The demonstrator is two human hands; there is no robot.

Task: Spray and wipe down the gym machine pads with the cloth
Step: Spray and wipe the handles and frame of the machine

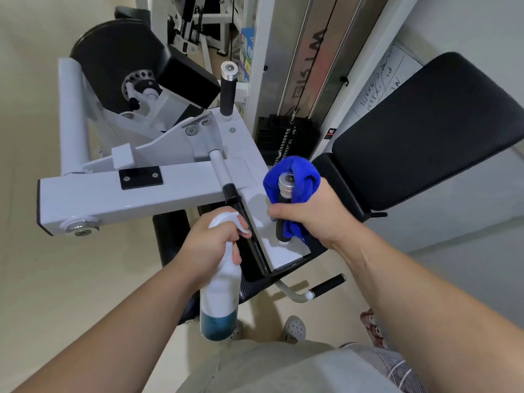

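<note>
A white gym machine frame [119, 191] is seen from above, spread across the left and middle of the view. A large black back pad [431, 131] is mounted to its right, tilted, with a narrower black seat pad [340, 188] joined to its lower edge. A black roller pad [113, 66] is carried at the far left end of the frame, and a black weight stack [286, 137] is set behind the middle, between two upright guide rods.

A white spray bottle [219, 290] with blue liquid in its base is held by the left hand [209, 245]; the grip is closed round the neck, with a finger laid on the trigger, and the nozzle is pointed away from the person, towards the frame. A blue cloth [295, 177] is wrapped about an upright black handle [283, 217] with a silver cap, just beside the seat pad. The cloth and handle are clasped together by the right hand [317, 214], the grip closed fully round both. A second, matching handle [228, 89] is stood upright further back on the frame, untouched.
</note>
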